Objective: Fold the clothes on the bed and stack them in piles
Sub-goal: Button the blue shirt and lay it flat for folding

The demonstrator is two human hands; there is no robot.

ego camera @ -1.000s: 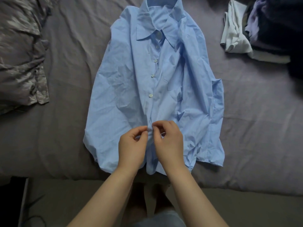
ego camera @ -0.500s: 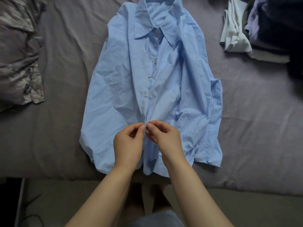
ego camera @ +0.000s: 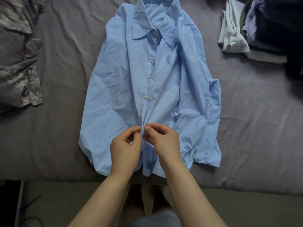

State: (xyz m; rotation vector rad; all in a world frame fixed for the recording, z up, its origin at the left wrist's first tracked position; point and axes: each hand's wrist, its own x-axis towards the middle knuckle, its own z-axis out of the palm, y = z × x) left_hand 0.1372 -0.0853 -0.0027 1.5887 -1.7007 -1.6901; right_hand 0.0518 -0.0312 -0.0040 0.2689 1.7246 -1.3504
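Note:
A light blue button-up shirt (ego camera: 114, 89) lies front side up on the grey-purple bed (ego camera: 254, 120), collar at the far end, sleeves tucked along its sides. My left hand (ego camera: 125, 150) and my right hand (ego camera: 164, 143) meet at the button placket low on the shirt. Each pinches the fabric edge between thumb and fingers, fingertips nearly touching. Several white buttons above my hands run up to the collar.
A pile of clothes sits at the far right: a white garment (ego camera: 231, 30) beside dark and lilac ones (ego camera: 270, 22). Crumpled grey bedding (ego camera: 18, 54) lies at the left. The bed's near edge runs just below the shirt hem, with floor (ego camera: 65, 202) beneath.
My hands have stayed together on the lower placket, shifting slightly left and working the fabric. The shirt has barely moved.

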